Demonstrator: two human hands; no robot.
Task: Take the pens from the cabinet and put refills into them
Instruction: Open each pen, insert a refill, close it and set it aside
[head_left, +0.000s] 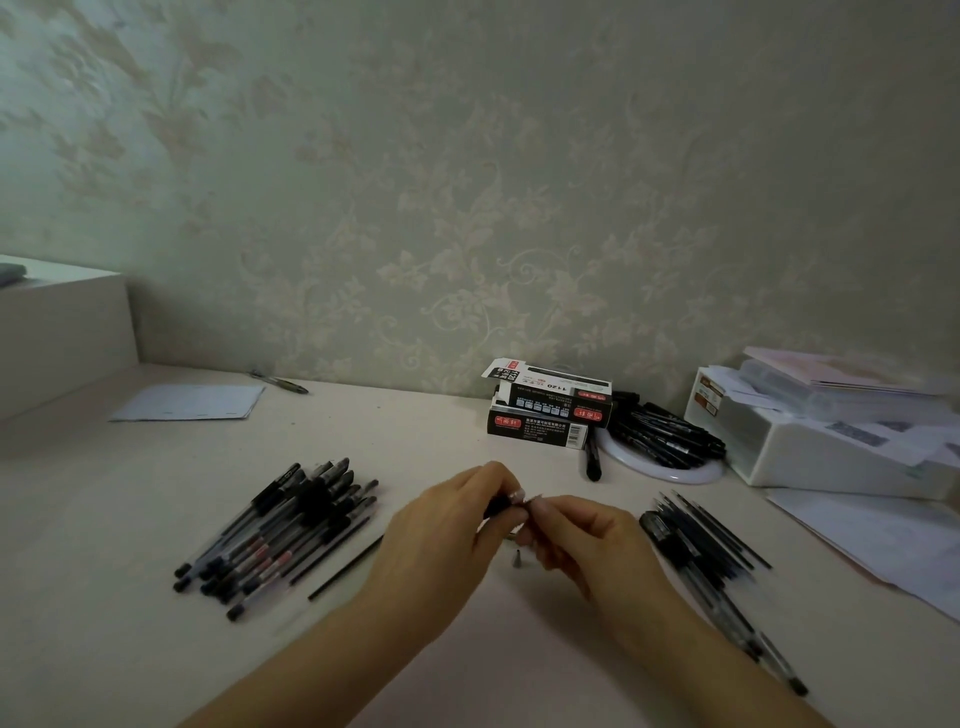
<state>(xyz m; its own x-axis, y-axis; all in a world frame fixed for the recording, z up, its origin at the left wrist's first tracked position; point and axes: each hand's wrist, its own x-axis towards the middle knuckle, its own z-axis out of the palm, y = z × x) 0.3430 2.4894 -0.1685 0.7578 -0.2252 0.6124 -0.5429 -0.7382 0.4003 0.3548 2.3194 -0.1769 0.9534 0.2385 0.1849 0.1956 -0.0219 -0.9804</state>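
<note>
My left hand grips a black pen over the middle of the desk, and its barrel runs back under the palm, where the dark rod sticking out at the lower left may be its tail. My right hand pinches the pen's front end where the two hands meet. A small metal pen tip lies on the desk just below the fingers. A heap of capped pens lies to the left. A second pile of pens and thin refills lies to the right.
Two stacked black refill boxes, the upper one open, stand by the wall. More black pens rest on a round white dish. A white box with papers sits at the right, a sheet and a lone pen at the left.
</note>
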